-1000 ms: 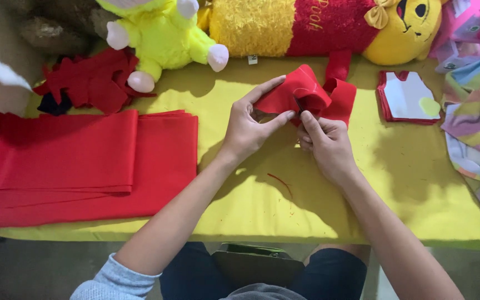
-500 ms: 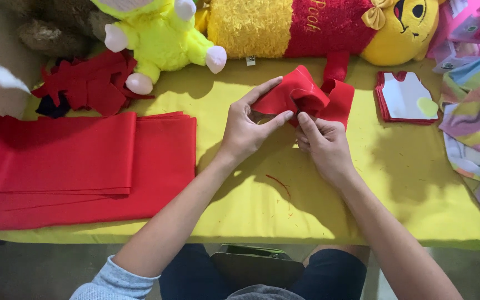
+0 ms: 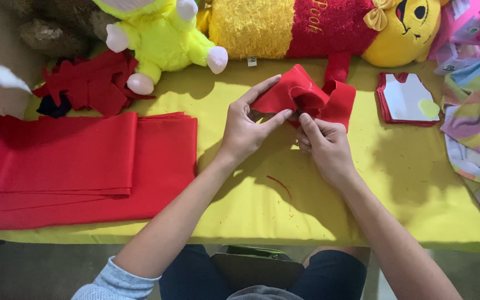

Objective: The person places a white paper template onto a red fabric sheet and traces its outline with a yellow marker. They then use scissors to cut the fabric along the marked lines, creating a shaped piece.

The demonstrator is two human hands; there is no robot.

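A folded piece of red felt [image 3: 298, 91] is held up over the yellow table [image 3: 262, 200]. My left hand [image 3: 245, 130] grips its left side, index finger stretched along the top edge and thumb pinching underneath. My right hand [image 3: 320, 141] pinches the lower middle of the same piece with its fingertips. More red felt [image 3: 340, 103] lies on the table just behind and right of the held piece.
A stack of folded red cloth [image 3: 84, 161] lies at the left. Cut red pieces [image 3: 87, 83] sit at the back left beside a yellow plush toy [image 3: 162, 39]. A long yellow and red plush [image 3: 318, 25] lies along the back. A small pile of red-edged white shapes [image 3: 409, 99] and striped fabric [image 3: 476, 122] are at the right.
Both hands have stayed on the red felt piece with only small shifts of the fingers. Nothing else has moved.
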